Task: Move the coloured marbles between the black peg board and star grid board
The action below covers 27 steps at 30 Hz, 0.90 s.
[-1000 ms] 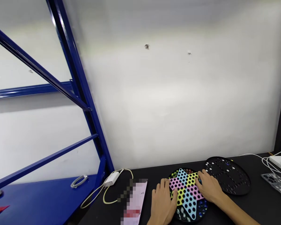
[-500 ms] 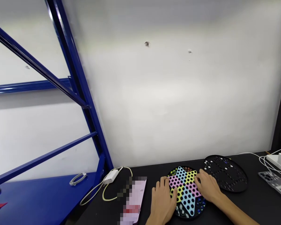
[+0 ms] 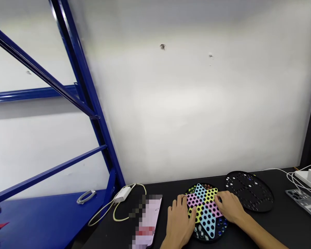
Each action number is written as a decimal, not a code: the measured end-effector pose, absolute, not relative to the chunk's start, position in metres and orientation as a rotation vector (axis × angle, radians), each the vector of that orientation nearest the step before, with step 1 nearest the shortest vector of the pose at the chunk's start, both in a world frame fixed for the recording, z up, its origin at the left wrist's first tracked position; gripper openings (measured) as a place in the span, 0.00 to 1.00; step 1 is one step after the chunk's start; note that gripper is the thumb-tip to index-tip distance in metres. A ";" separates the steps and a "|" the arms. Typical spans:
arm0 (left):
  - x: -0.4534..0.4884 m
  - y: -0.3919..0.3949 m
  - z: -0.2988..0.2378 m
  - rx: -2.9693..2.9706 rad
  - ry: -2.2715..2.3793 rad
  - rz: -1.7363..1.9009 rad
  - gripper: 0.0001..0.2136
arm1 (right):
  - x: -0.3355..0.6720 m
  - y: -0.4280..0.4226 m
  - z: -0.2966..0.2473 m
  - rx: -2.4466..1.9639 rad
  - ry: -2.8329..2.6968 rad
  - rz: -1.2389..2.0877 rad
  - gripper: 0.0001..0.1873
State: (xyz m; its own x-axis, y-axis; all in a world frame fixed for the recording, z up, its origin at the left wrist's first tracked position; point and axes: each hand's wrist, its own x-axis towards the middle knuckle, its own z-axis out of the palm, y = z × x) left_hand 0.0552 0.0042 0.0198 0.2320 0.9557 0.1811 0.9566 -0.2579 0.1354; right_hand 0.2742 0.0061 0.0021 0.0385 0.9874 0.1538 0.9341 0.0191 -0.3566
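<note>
Star board (image 3: 204, 207) on the worktop (image 3: 280, 221)
The left hand (image 3: 178, 219) touches one edge, thumb spread wide; the right hand (image 3: 230, 206) curls opposite (whether pinching, cannot tell).

- Phone (image 3: 149, 218), pink screen, on black tabletop (image 3: 251, 230): numeral "47" (image 3: 157, 209), small dark digits, near the screen's right edge.
- Same screen, lower part: red band (image 3: 145, 232), pixelated; any lettering unreadable.
- Grey device (image 3: 304, 204), far right of tabletop: any marking too small to read.
</note>
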 end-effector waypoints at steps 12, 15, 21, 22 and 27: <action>0.055 0.005 0.019 -2.473 -1.902 -0.326 0.22 | 0.279 0.009 0.000 -1.951 -1.889 0.218 0.25; 0.056 0.006 0.021 -2.476 -1.908 -0.325 0.22 | 0.291 0.013 0.006 -1.901 -1.752 0.212 0.28; 0.056 0.007 0.019 -2.481 -1.900 -0.343 0.21 | 0.315 0.016 0.005 -1.859 -1.891 0.220 0.22; 0.055 0.007 0.019 -2.482 -1.898 -0.344 0.21 | 0.316 0.015 0.003 -1.843 -1.958 0.233 0.19; 0.055 0.007 0.019 -2.480 -1.905 -0.323 0.22 | 0.312 0.007 0.003 -1.853 -2.124 0.310 0.11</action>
